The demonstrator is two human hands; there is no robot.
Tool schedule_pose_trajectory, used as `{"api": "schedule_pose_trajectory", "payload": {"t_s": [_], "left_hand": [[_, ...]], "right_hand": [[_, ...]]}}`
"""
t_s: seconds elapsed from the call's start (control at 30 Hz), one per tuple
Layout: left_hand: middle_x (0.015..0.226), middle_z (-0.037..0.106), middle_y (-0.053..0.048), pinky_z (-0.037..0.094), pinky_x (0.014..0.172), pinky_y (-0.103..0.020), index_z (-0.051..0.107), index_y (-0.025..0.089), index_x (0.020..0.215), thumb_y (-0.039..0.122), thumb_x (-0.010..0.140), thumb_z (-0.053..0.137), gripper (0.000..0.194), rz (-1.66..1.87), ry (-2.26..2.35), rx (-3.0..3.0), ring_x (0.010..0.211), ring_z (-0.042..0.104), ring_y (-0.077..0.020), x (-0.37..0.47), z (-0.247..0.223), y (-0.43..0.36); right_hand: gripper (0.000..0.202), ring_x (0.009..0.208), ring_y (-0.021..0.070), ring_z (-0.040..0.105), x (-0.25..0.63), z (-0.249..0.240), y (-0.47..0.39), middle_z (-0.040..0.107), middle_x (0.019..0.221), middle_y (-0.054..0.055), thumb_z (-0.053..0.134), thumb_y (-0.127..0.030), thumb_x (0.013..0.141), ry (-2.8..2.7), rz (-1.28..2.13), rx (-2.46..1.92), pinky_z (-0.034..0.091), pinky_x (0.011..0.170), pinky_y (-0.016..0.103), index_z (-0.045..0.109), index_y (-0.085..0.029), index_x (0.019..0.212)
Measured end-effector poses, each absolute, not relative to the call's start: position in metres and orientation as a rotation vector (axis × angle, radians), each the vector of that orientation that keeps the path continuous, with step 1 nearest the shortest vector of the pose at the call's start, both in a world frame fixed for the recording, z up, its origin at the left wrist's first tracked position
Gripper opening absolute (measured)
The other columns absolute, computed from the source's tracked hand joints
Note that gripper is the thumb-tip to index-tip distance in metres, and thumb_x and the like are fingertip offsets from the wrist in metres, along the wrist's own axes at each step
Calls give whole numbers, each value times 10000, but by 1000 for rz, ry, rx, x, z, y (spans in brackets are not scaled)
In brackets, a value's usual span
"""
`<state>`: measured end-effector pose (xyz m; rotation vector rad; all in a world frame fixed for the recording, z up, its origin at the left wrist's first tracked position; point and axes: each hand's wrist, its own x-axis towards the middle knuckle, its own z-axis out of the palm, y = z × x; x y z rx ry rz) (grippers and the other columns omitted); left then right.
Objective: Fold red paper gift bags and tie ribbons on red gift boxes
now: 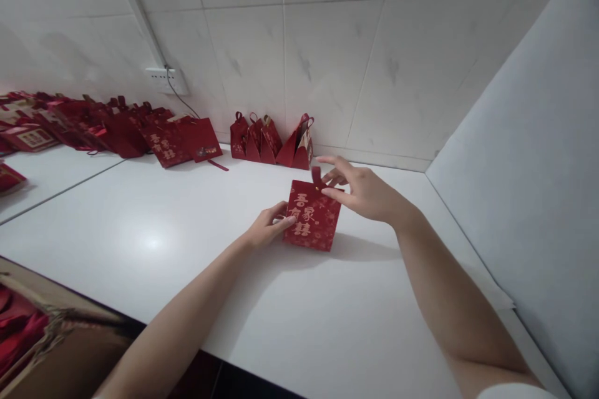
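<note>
On the white desk (201, 208), near the person's side of the tiled wall (327, 62), a red bag (313, 230) stands between two bare hands, slightly tilted, its pale gold characters facing us. The left hand (266, 227) has a narrow grip on its left edge, thumb over the front and fingers behind. The right hand (362, 193) is at the top right corner, thumb against the front near a small gold stud, forefinger stretched out above the loop (317, 175); whether that grip pinches the bag or only touches it, I cannot tell. Behind, against the wall, a short row (269, 142) of red bags stands with loops up. Further left, below a socket (166, 80), a heap (124, 133) of red pieces crowds the back of the desk. By the near edge, a torn carton (84, 349) holds more red stuff.
</note>
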<state>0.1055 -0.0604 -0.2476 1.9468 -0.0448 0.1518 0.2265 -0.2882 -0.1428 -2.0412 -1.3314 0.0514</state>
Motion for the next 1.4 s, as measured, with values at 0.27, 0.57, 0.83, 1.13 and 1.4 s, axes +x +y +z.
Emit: {"api": "schedule_pose_trajectory", "payload": {"t_s": [0.27, 0.57, 0.83, 1.13, 1.4], "left_hand": [[1076, 691, -42, 467, 887, -345, 611, 190, 1076, 605, 924, 379, 498, 355, 287, 1994, 979, 621, -240, 116, -269, -56], [1030, 681, -55, 479, 844, -363, 509, 220, 1147, 585, 942, 362, 443, 435, 297, 1977, 927, 636, -228, 117, -272, -60], [1057, 658, -70, 475, 893, -358, 564, 175, 1056, 521, 903, 521, 381, 242, 137, 1832, 1001, 599, -233, 109, -259, -41], [1155, 636, -97, 398, 1023, -425, 618, 167, 1102, 437, 911, 553, 338, 85, 44, 1596, 1107, 572, -265, 108, -257, -37], [1130, 630, -77, 402, 992, -392, 633, 166, 1077, 438, 906, 560, 329, 137, 57, 1649, 1086, 556, -248, 110, -258, -37]], "right_hand": [[858, 1276, 365, 498, 251, -189, -265, 526, 1401, 152, 618, -584, 824, -943, 350, -2056, 382, 1049, 561, 235, -263, 1522], [876, 1289, 238, 502, 187, -294, -239, 458, 1450, 104, 650, -480, 838, -485, 398, -1344, 425, 1079, 426, 118, -273, 1502], [378, 957, 243, 648, 190, -296, -247, 662, 1042, 81, 652, -492, 831, -585, 366, -1435, 524, 853, 392, 484, -218, 1030], [337, 986, 222, 616, 198, -294, -251, 636, 1063, 63, 586, -504, 881, -666, 444, -1411, 492, 878, 366, 474, -223, 1032], [311, 991, 221, 605, 197, -296, -251, 625, 1051, 57, 578, -484, 895, -691, 414, -1424, 482, 884, 370, 469, -230, 1037]]}}
